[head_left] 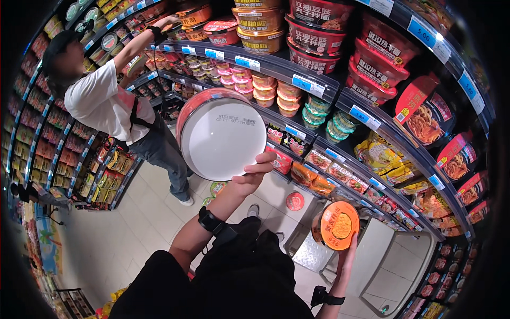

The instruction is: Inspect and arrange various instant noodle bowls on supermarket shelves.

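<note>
My left hand [256,173] grips a large round instant noodle tub [223,139], tilted so that its white underside with small dark print faces me. A strip of its red side shows along the top. Lower and to the right, my right hand [348,256] holds an orange-lidded instant noodle tub [339,226], its lid picturing noodles turned up toward me. Most of that hand's fingers are hidden beneath the tub. Both tubs are in front of the shelves, held in the air.
Shelves [313,87] full of stacked noodle tubs and packets curve along the right. A metal step stool [314,252] stands below them, beside a metal-framed trolley [396,266]. At the left, another person [106,95] in a white shirt reaches to an upper shelf.
</note>
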The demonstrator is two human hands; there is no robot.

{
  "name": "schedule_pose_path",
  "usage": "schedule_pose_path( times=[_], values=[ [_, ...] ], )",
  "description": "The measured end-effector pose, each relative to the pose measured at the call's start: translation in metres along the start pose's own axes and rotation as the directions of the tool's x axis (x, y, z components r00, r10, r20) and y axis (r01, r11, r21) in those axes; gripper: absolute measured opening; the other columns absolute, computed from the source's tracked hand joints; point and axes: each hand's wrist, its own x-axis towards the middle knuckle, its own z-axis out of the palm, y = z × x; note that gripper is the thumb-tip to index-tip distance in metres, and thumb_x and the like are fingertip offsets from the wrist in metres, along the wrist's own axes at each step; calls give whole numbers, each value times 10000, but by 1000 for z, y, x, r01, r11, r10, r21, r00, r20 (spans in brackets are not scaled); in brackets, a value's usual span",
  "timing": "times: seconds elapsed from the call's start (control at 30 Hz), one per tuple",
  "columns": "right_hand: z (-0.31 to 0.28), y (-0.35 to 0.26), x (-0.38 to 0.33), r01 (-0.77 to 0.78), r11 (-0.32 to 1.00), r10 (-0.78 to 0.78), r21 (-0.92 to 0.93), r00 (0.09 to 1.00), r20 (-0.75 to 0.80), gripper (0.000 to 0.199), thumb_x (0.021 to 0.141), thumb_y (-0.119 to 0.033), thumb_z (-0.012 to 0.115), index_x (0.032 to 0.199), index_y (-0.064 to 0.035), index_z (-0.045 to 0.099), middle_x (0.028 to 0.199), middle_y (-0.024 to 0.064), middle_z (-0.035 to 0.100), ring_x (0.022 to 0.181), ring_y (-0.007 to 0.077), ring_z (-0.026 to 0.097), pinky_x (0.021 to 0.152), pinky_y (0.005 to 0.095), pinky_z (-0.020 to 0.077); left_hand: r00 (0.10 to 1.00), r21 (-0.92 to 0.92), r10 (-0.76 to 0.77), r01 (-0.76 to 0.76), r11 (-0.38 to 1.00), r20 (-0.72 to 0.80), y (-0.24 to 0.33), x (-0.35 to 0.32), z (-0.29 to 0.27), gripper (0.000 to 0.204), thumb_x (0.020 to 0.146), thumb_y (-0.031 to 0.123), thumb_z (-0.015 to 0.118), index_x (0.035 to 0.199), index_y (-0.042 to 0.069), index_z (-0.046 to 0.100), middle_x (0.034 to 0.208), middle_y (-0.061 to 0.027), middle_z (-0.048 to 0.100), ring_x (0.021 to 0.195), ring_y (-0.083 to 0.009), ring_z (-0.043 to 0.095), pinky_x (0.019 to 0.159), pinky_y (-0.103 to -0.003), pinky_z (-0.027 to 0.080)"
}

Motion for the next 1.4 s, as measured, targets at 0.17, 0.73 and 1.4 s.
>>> schedule_pose_path(
  times=[0.17,0.73,1.4],
  values=[
    [8,-21,8,137,989,-130,-59,985,112,484,911,-382,400,1279,-72,349,1257,61,430,1155,164,424,952,324,341,970,208,163,-124,970,-180,15,-44,12,362,859,278,419,1076,-4,353,960,-144,294,749,-220,367,529,-335,522],
    [251,-145,29,253,968,-219,5,827,519,501,891,-188,407,1323,14,254,1304,111,381,1206,187,372,1000,288,294,514,910,807,-114,400,-291,149,-147,108,636,859,521,379,1267,33,365,1240,-217,428,1079,-383,472,882,-520,413],
    [610,-202,73,395,918,-313,-45,788,531,488,894,-419,381,1124,6,446,896,157,584,728,201,593,658,310,523,443,904,864,-225,364,-238,245,-245,190,638,868,504,373,1332,80,263,1300,-192,367,1150,-390,416,893,-558,397]
  ],
)
